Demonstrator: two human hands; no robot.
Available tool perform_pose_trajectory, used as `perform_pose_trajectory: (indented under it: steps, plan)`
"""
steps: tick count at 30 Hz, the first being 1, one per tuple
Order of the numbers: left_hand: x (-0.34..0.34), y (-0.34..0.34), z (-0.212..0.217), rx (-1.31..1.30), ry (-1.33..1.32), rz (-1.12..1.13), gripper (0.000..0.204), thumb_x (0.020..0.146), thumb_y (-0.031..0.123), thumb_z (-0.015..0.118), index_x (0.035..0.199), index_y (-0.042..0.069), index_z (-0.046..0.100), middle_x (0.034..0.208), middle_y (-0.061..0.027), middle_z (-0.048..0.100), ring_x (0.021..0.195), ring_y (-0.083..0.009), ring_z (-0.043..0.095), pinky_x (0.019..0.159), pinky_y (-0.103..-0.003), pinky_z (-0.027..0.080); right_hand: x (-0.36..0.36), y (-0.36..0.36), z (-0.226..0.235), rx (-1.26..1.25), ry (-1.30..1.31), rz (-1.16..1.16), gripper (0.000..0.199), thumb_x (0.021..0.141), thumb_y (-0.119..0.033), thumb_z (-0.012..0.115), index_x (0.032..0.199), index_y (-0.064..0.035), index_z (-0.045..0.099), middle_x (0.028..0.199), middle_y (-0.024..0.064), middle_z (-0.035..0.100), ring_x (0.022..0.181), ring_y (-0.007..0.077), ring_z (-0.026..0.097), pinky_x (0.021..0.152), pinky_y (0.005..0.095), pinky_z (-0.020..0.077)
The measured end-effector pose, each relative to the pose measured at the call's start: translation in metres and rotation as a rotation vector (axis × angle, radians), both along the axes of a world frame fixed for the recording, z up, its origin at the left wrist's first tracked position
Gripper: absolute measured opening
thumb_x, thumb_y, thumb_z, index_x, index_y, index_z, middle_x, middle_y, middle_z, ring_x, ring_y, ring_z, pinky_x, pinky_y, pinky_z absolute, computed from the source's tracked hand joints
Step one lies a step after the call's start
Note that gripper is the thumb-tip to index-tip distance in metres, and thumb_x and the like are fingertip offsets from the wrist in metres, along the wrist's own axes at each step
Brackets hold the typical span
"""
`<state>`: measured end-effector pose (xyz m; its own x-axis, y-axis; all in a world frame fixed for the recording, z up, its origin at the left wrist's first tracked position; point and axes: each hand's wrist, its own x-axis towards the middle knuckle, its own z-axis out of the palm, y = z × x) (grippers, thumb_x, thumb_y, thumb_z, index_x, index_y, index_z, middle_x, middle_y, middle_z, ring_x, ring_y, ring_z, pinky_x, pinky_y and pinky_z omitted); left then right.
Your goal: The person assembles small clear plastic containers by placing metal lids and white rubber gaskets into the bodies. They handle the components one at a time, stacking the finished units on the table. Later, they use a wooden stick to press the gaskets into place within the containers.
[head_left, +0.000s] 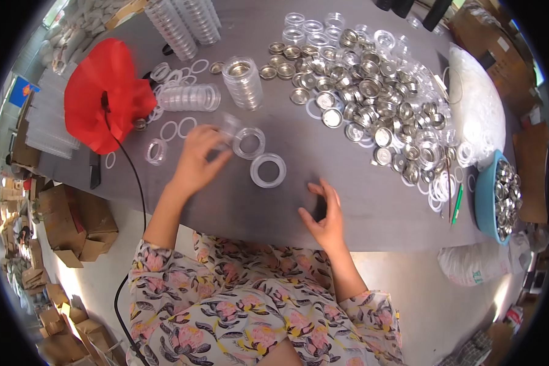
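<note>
My left hand (201, 157) is over the table, left of middle. At its fingertips is a small clear plastic cup (230, 124), smeared by motion; the fingers seem to grip it, with the thumb partly apart. Just right of that hand, two clear round plastic rings (268, 170) lie flat, one touching the other. My right hand (324, 218) hovers near the table's front edge, fingers curved and apart, holding nothing. Beyond the rings stands a stack of clear round cases (243, 85), with a metal piece in the top one. A row of clear cases (191, 97) lies on its side nearby.
A large heap of silver metal caps (369, 88) spreads over the right side. Beside it are a white bag (477, 107) and a blue basin (487, 195) of caps. A red flower-shaped object (100, 94) with a black cable (134, 171) stands at left. Tall clear stacks (174, 30) stand behind.
</note>
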<state>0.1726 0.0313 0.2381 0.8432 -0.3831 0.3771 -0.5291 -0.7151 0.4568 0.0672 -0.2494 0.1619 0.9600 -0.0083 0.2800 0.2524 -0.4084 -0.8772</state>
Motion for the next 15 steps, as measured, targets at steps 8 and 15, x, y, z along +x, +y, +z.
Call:
perform_pose_trajectory:
  steps: [8,15]
  plan:
    - [-0.028,-0.129,0.007,0.261,0.179,-0.869,0.029,0.073,0.007,0.063,0.101,0.012,0.059,0.102,-0.0061,0.057,0.107,-0.0228,0.051,0.097,-0.045,0.036,-0.006,-0.010,-0.008,0.054,-0.178,-0.020,0.081,0.056,-0.010,0.083,0.126,-0.0036,0.042,0.126,0.0219,0.048,0.115,0.0356,0.049,0.100,0.0447,0.0359]
    - [0.073,-0.169,-0.043,0.122,0.015,-0.288,0.017,0.075,0.010,0.057,0.091,0.004,0.058,0.088,-0.0125,0.057,0.087,-0.0343,0.057,0.073,-0.042,0.047,-0.020,-0.034,0.013,-0.379,-0.015,-0.162,0.080,0.064,-0.026,0.079,0.129,-0.0019,0.039,0.128,0.0171,0.047,0.124,0.0378,0.039,0.106,0.0522,0.0228]
